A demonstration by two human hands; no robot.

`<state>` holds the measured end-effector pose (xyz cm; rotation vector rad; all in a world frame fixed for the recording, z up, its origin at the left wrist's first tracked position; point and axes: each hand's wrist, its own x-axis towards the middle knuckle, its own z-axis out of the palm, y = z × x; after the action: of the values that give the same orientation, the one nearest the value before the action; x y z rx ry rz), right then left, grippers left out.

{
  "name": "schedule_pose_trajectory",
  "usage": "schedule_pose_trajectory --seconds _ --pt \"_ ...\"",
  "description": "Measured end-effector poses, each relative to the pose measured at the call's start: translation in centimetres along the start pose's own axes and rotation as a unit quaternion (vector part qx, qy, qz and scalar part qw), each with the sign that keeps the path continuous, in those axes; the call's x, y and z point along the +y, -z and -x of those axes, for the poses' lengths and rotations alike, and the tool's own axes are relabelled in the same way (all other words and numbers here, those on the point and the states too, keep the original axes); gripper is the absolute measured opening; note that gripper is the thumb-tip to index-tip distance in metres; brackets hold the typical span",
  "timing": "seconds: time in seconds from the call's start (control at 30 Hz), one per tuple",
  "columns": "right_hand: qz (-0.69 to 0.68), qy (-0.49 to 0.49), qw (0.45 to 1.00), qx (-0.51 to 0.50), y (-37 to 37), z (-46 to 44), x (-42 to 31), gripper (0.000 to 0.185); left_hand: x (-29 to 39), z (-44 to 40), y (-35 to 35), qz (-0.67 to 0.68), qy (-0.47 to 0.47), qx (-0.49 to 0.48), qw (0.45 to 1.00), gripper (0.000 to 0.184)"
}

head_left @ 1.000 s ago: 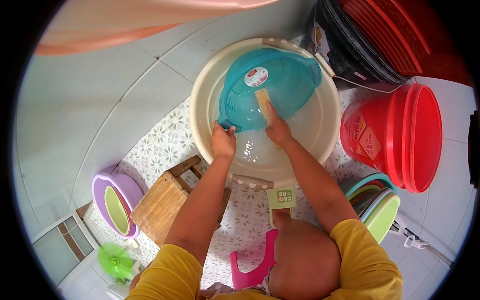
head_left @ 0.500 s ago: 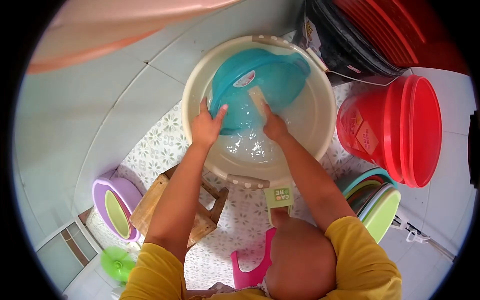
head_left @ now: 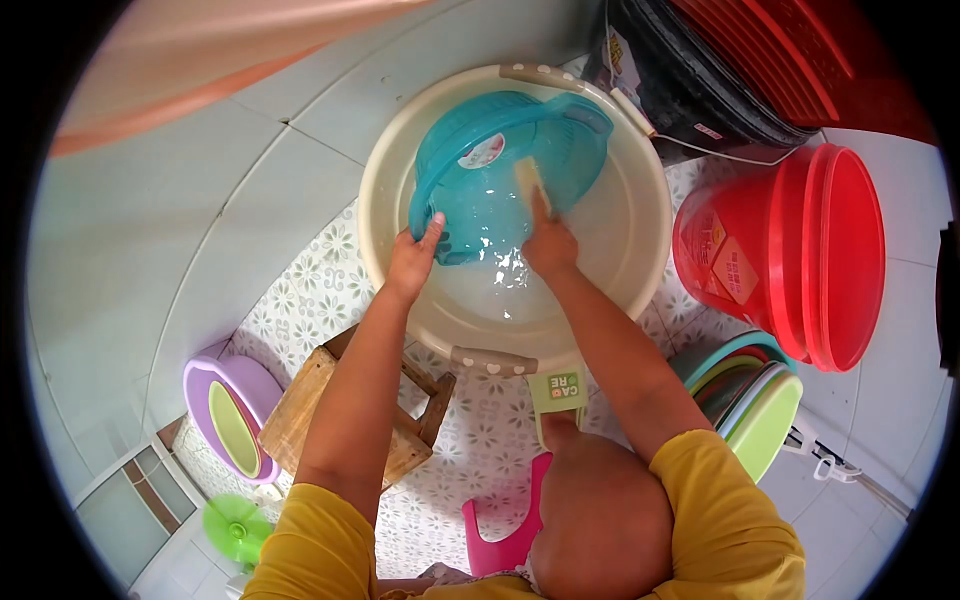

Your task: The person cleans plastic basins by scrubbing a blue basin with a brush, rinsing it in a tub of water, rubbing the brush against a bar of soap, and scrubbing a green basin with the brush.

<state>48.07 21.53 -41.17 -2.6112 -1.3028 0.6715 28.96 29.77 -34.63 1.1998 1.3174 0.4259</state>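
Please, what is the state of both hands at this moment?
Left hand: closed on the edge of the teal basin.
Right hand: closed, holding a pale scrubber.

Pale tiled wall (head_left: 190, 215), flower-patterned floor (head_left: 312, 270)

Underfoot, the floor (head_left: 310, 265) is pale, printed all over with grey-green flowers. The wide cream tub (head_left: 640, 200) sits on it near the wall, a wooden stool (head_left: 297, 410) close by and a purple basin (head_left: 262, 395) just past that. Across from these stand a red bucket (head_left: 740, 250) and a cluster of basins (head_left: 760, 425). A green slipper (head_left: 557, 395) rests at the tub's edge, a curved pink plastic piece (head_left: 505, 553) behind it.
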Motion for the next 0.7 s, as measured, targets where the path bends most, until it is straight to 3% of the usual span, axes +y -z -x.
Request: schedule_pose_trajectory --seconds 0.07,0.1,0.17,0.23,0.3,0.43,0.5,0.53,0.6,0.67,0.7 --pt "-0.013 -0.021 0.993 -0.114 0.0 0.1 -0.7 0.088 -0.1 0.0 0.0 0.015 0.006 0.0 1.0 0.056" --pt "-0.012 -0.021 0.993 -0.115 -0.5 0.1 -0.7 0.088 -0.3 -0.1 0.0 0.029 0.011 -0.001 1.0 0.057" --pt "-0.106 0.051 0.98 -0.158 -1.6 0.4 -0.6 0.091 -0.7 -0.3 0.1 0.023 0.008 -0.001 1.0 0.057" --pt "-0.229 0.103 0.942 -0.221 -3.5 0.8 -1.2 0.093 -0.8 -0.4 0.2 0.017 0.004 -0.002 1.0 0.058" --pt "-0.47 0.174 0.828 -0.251 -4.8 2.0 -3.1 0.096 -0.6 -0.3 0.4 -0.005 0.012 -0.022 1.0 0.056" --pt "-0.51 0.182 0.791 -0.284 0.4 4.9 -7.6 0.095 -0.1 -0.3 0.5 0.002 0.044 -0.018 0.999 0.058" --pt "-0.432 0.249 0.837 -0.225 -0.7 5.0 -7.5 0.103 0.3 -0.3 0.6 0.031 0.117 -0.021 0.992 0.062" --pt "-0.361 0.275 0.872 -0.182 -1.0 5.0 -6.6 0.098 0.2 -0.4 0.6 0.031 0.116 -0.021 0.992 0.062" --pt "-0.193 0.157 0.919 -0.306 -0.7 3.3 -4.6 0.098 0.0 -0.5 0.5 0.064 0.131 0.015 0.989 0.067" --pt "0.026 0.163 0.966 -0.197 -1.3 2.6 -2.8 0.096 0.1 -0.6 0.7 0.071 0.138 0.001 0.988 0.067" --pt "0.026 0.164 0.966 -0.197 -0.5 1.9 -2.4 0.096 0.1 -0.6 0.8 0.077 0.146 -0.013 0.986 0.068"
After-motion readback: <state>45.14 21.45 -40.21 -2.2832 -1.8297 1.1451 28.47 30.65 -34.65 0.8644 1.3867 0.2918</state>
